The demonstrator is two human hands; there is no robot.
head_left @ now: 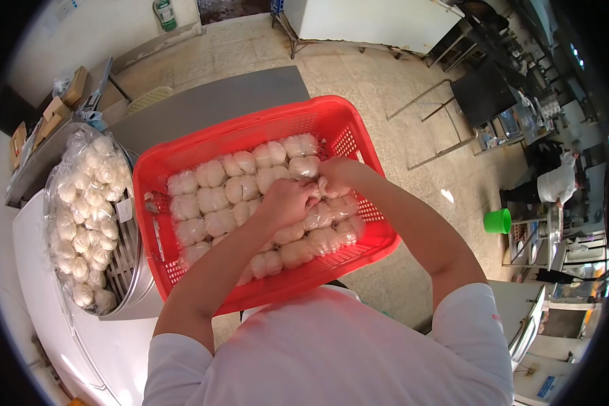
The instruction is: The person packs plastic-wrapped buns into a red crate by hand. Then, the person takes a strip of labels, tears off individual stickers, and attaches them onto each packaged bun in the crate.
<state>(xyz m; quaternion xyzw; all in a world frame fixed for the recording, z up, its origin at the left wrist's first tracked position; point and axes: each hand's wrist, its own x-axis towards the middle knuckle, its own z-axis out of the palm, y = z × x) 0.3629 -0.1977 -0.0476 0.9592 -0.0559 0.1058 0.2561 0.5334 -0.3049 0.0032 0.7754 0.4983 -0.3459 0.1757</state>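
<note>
A red plastic crate (379, 223) in front of me holds rows of white round buns (240, 188) packed in clear plastic bags. Over the right part of the rows, my left hand (287, 203) is closed, its fingertips pinched together. My right hand (340, 177) meets it there, also closed. Between them is what looks like the gathered end of a plastic bag (323, 189), mostly hidden by the fingers. The bagged buns directly under my hands are partly covered.
On the left, a large clear bag of buns (81, 230) lies on a round metal tray with slats (125, 254). The crate rests by a grey tabletop (216, 101). Further right are a black-topped stand (484, 95), a green bucket (497, 221) and a person in white (557, 179).
</note>
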